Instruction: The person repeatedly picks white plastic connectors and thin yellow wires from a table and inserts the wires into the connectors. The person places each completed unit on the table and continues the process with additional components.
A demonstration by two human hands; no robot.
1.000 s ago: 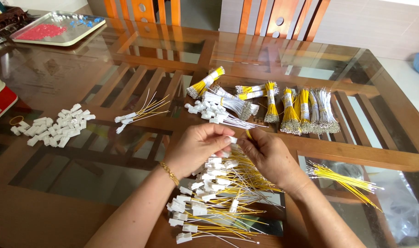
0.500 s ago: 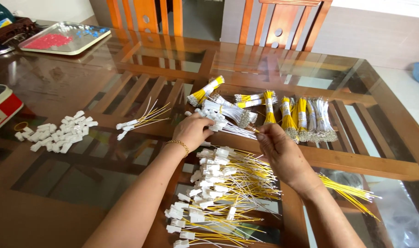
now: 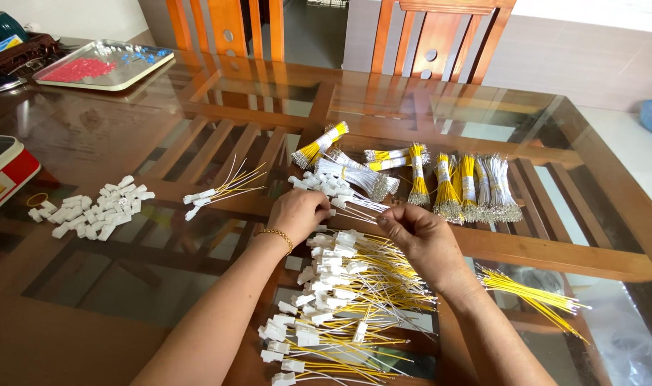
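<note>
My left hand [image 3: 297, 213], with a gold bracelet on the wrist, pinches a small white connector [image 3: 331, 212] just above the glass table [image 3: 161, 136]. My right hand [image 3: 417, 239] pinches thin white wires [image 3: 358, 206] that run from it to that connector. Both hands hover over the far end of a pile of finished connectors with yellow and white wires [image 3: 340, 300]. Just beyond the hands lie tied bundles of yellow and white wires [image 3: 447, 182].
A heap of loose white connectors [image 3: 97, 211] lies at the left, with a few wired ones [image 3: 218, 189] beside it. Loose yellow wires [image 3: 533, 294] lie at the right. A red tin [image 3: 7, 175], a metal tray [image 3: 104, 66] and wooden chairs [image 3: 229, 21] border the table.
Both hands have lifted off the pile and moved toward the far bundles. They now hold white wires and a connector stretched between them.
</note>
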